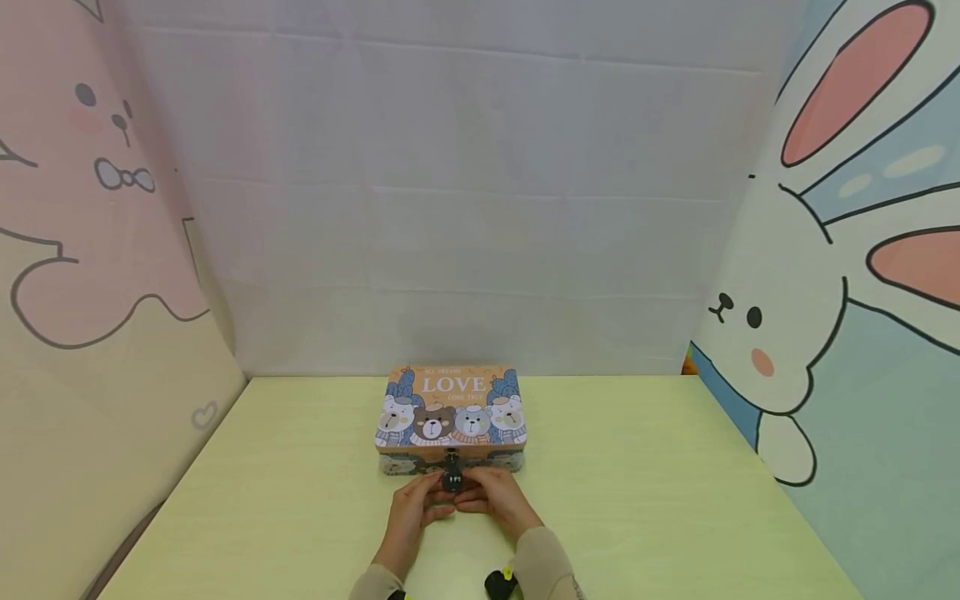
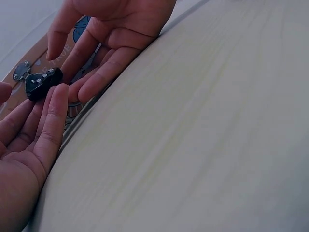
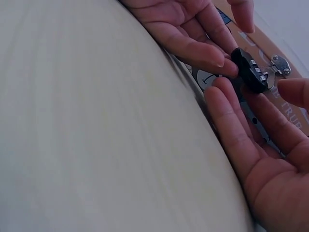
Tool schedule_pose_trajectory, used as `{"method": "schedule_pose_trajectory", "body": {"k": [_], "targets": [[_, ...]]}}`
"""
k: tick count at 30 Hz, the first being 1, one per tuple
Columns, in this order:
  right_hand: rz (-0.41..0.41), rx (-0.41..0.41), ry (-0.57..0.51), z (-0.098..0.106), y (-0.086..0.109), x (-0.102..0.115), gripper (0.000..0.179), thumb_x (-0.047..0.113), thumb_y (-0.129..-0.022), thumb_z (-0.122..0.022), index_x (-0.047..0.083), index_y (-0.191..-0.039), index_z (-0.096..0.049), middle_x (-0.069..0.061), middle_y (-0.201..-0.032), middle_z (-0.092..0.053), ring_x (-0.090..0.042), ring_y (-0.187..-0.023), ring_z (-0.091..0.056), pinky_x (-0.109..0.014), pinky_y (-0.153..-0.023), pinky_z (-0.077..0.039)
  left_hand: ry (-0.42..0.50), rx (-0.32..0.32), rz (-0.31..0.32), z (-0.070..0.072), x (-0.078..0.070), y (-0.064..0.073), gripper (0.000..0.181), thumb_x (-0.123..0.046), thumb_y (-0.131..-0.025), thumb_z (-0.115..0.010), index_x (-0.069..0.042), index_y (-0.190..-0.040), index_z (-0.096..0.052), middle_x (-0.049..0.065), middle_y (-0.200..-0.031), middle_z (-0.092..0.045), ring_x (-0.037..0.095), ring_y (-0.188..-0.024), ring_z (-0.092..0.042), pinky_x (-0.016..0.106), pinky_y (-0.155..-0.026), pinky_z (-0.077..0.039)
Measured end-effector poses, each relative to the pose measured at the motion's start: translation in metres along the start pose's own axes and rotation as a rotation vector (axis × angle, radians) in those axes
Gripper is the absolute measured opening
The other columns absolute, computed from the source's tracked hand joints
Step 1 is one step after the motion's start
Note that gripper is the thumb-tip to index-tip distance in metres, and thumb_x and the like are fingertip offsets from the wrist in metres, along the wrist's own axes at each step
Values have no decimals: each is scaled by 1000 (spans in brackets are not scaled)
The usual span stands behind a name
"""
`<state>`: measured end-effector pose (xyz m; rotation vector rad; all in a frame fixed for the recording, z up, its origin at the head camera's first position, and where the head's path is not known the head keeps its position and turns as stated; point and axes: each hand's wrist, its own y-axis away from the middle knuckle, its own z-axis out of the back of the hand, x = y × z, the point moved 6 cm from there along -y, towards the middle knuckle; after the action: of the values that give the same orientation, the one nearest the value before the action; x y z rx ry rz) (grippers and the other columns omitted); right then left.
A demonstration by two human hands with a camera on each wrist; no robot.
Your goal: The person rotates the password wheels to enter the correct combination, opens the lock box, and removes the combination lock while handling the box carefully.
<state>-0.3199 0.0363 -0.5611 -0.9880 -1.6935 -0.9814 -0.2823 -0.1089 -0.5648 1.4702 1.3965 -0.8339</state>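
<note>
Combination padlock (image 1: 452, 482) lies midway between my left hand (image 1: 411, 507) and right hand (image 1: 498, 498), long side running crosswise; my extended fingers touch both ends, thumbs apart, at the clasp (image 3: 281, 66) of the LOVE box (image 1: 450, 407).

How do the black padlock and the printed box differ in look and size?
The padlock is small; the box much larger. The padlock is mostly plain black, while the box shows bears and the word LOVE. The padlock has silvery dials, whereas the box has a metal clasp. Both have shiny parts.
</note>
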Motion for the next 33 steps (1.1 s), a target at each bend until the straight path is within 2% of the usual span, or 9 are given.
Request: {"method": "schedule_pose_trajectory", "body": {"k": [6,11,16,19,26,33], "targets": [[5,33,-17,0,2,2,23,7,-96,-58,-11,-107,-67,-8,-81,-69,-15,-71,-68,-31,-73,-63,3,6,1,-1,0,1,34,-16,-104,-51,10,-119,-65,4,-89,-70,13,-79,-67,30,-69,-63],[23,65,-19,-2,4,4,15,0,-93,-61,-9,-103,-66,-6,-82,-68,-15,-74,-68,-32,-76,-63,-5,15,-22,-1,-1,1,32,-15,-104,-50,10,-116,-66,4,-90,-70,14,-79,-68,30,-69,-63],[40,67,-9,-3,3,4,11,-4,-92,-60,-10,-100,-66,-5,-81,-68,-15,-75,-67,-32,-76,-63,-1,12,-25,-1,-2,0,30,-15,-103,-51,9,-114,-67,4,-90,-71,13,-79,-68,29,-69,-63],[54,66,10,-3,2,3,11,-5,-93,-59,-11,-100,-66,-5,-81,-67,-15,-75,-67,-33,-77,-63,0,8,-21,-1,-2,0,30,-14,-103,-51,8,-114,-68,4,-89,-71,13,-79,-68,29,-69,-63],[53,62,38,-3,0,1,13,-1,-96,-57,-11,-98,-66,-6,-78,-67,-13,-72,-67,-31,-75,-63,5,12,-10,-3,-2,2,37,-13,-104,-49,18,-123,-58,5,-94,-71,14,-79,-68,30,-69,-63],[48,49,49,-3,1,2,15,1,-96,-57,-11,-98,-66,-6,-77,-67,-13,-70,-67,-31,-74,-63,5,16,-8,-3,-2,2,38,-13,-104,-48,19,-124,-57,6,-96,-71,15,-79,-69,31,-69,-63]]}}
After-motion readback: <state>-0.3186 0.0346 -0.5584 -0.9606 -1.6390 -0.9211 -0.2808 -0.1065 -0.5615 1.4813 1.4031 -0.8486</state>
